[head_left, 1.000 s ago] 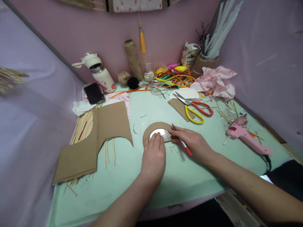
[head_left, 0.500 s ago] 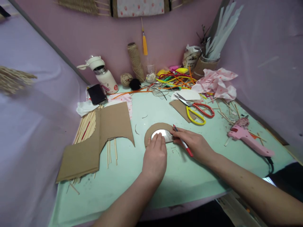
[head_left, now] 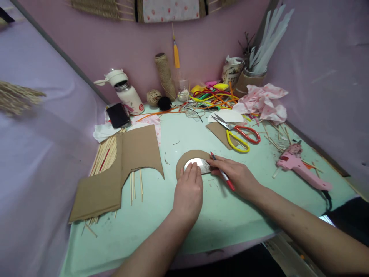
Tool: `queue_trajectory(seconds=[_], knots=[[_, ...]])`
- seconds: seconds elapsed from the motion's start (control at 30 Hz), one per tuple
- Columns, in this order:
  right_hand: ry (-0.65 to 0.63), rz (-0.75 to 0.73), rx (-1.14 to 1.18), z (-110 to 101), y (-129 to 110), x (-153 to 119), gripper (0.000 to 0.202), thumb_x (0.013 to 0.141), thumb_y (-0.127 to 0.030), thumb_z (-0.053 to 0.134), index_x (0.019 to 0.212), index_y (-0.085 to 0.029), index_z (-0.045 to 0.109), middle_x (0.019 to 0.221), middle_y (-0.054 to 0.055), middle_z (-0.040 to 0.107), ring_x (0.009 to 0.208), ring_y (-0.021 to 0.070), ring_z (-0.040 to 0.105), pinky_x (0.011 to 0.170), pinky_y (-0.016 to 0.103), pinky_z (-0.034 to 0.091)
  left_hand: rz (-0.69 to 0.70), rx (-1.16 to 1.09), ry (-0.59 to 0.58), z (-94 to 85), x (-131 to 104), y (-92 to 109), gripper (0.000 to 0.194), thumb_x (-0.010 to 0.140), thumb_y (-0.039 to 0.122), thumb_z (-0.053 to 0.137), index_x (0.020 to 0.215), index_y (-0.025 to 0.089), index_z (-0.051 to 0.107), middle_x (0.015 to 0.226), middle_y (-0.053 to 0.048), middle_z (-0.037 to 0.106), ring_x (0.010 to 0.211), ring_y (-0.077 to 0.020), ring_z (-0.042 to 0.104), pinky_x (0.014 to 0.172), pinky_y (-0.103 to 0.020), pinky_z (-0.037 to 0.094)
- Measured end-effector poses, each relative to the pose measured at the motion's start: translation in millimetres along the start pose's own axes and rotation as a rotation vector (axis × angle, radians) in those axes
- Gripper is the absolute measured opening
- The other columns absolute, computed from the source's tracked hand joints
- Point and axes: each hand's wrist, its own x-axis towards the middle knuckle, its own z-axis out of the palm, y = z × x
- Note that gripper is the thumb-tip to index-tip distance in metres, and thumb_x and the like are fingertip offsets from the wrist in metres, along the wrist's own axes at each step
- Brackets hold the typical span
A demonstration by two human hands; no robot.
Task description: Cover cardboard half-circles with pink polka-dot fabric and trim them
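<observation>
A half-round piece of brown cardboard (head_left: 188, 154) lies on the table with a smaller, shiny, mirror-like half-round piece (head_left: 198, 163) on top. My left hand (head_left: 190, 188) presses flat on the shiny piece, fingers stretched out together, covering its lower left part. At the right end of both pieces, the fingertips of my right hand (head_left: 238, 175) touch the edge. A red and grey pen (head_left: 226, 178) is held in that hand, slanting across the fingers with its narrow end up by the cardboard. Parts of both pieces are hidden under my fingers.
Red-and-yellow-handled scissors (head_left: 238, 134) lie behind my right hand on a cardboard scrap. A pink glue gun (head_left: 302, 169) rests at the right. To the left, cut cardboard (head_left: 138, 150) covers thin wooden sticks (head_left: 105, 154). Twine, a bottle (head_left: 129, 98) and colourful strips line the back.
Both hands, the pen and the half-round pieces stay in place. Only the camera view has shifted very slightly.
</observation>
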Motion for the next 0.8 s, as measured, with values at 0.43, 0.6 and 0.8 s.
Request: queue_trajectory(seconds=[0.43,0.6,0.8], knots=[[0.005,-0.01,-0.009,-1.4,-2.2,0.6,0.038,0.091,-0.007,0.05,0.125,-0.021,0.06,0.121,0.01,0.07,0.122,0.0236,0.06,0.098,0.039,0.054,0.024,0.006,-0.031,-2.8,0.0,-1.2,0.043,0.092,0.002,0.034,0.131,0.005,0.053,0.137,-0.019,0.057,0.13,-0.0277,0.051,0.107,-0.048,0.045],[0.003,-0.024,-0.025,-0.9,-0.7,-0.2,0.038,0.089,-0.004,0.05,0.123,-0.018,0.061,0.117,0.011,0.072,0.122,0.0237,0.06,0.099,0.039,0.053,0.034,0.005,-0.019,-3.0,0.3,-1.2,0.043,0.091,0.002,0.036,0.13,0.003,0.053,0.136,-0.021,0.057,0.129,-0.0289,0.052,0.106,-0.048,0.046],[0.013,-0.029,-0.03,-0.8,-1.3,0.2,0.037,0.09,-0.006,0.052,0.123,-0.019,0.061,0.119,0.011,0.071,0.12,0.024,0.062,0.097,0.039,0.054,0.063,0.038,0.031,-2.2,0.7,-1.6,0.042,0.09,0.001,0.037,0.127,-0.001,0.054,0.133,-0.022,0.059,0.125,-0.0311,0.056,0.103,-0.049,0.049]])
